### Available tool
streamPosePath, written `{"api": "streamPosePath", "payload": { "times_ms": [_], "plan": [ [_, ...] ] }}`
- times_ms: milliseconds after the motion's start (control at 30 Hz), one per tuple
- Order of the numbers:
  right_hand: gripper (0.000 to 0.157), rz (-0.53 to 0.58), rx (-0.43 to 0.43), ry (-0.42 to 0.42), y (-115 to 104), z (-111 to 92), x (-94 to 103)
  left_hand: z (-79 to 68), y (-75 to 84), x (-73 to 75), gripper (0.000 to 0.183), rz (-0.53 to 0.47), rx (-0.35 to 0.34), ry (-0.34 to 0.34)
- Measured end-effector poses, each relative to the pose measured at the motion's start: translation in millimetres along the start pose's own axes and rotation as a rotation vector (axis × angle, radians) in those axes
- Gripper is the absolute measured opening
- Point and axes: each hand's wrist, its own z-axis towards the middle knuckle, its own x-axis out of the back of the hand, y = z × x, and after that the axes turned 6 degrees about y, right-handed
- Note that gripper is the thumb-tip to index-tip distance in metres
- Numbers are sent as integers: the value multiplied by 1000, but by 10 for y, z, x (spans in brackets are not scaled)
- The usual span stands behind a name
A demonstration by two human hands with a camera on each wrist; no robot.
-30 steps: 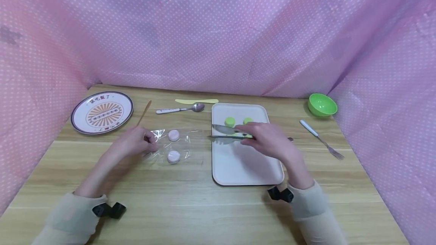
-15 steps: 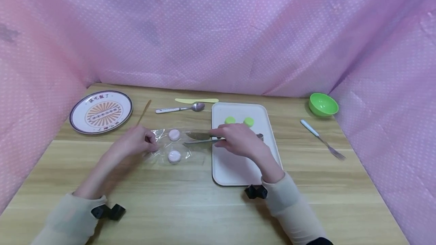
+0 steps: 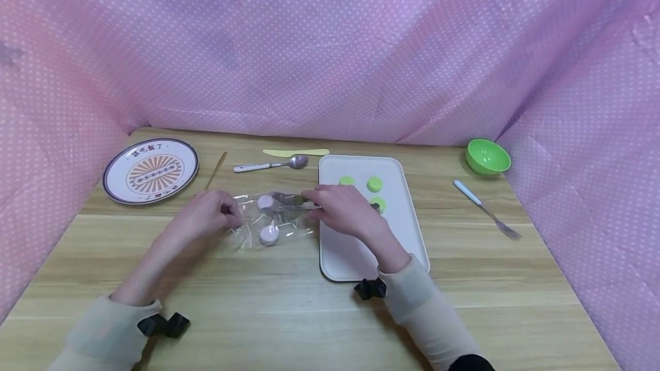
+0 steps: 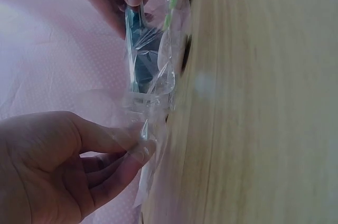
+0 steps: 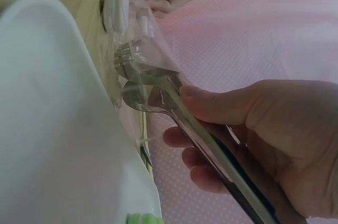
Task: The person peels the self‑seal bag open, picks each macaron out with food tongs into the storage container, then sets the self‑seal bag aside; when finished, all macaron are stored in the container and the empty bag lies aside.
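Note:
My left hand (image 3: 206, 215) pinches the left edge of a clear plastic bag (image 3: 294, 232) between thumb and fingers. Two pale pink round pieces (image 3: 269, 235) lie within the bag, one farther back than the other. My right hand (image 3: 346, 209) grips metal tongs (image 5: 138, 99), one end slotted like a fork, the other smooth like a spoon. In both wrist views the tong ends show through the clear film, parted from each other. From above they overlap the farther pink piece. Under and beside the right hand, several green round pieces (image 3: 374, 184) sit on a white tray (image 3: 371, 251).
Behind the bag lie a spoon (image 3: 298, 161), a pale yellow knife (image 3: 296, 153) and a thin brown stick (image 3: 216, 169). A patterned plate (image 3: 116, 179) stands at the left. At the right are a green bowl (image 3: 488, 157) and a fork (image 3: 487, 210). Pink dotted cloth borders the table.
My right hand has moved left from over the tray, bringing the tong ends over to the bag's farther pink piece. The bag has creased and shifted slightly; my left hand has kept its hold.

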Motion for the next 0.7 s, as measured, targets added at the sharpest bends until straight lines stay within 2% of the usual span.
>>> {"api": "streamPosePath", "payload": {
  "times_ms": [367, 700],
  "plan": [
    [27, -56, -11, 24, -38, 39, -54, -9, 42, 5, 10, 11, -16, 51],
    [27, -66, -8, 31, -43, 26, -43, -10, 56, 7, 9, 10, -6, 57]
  ]
}}
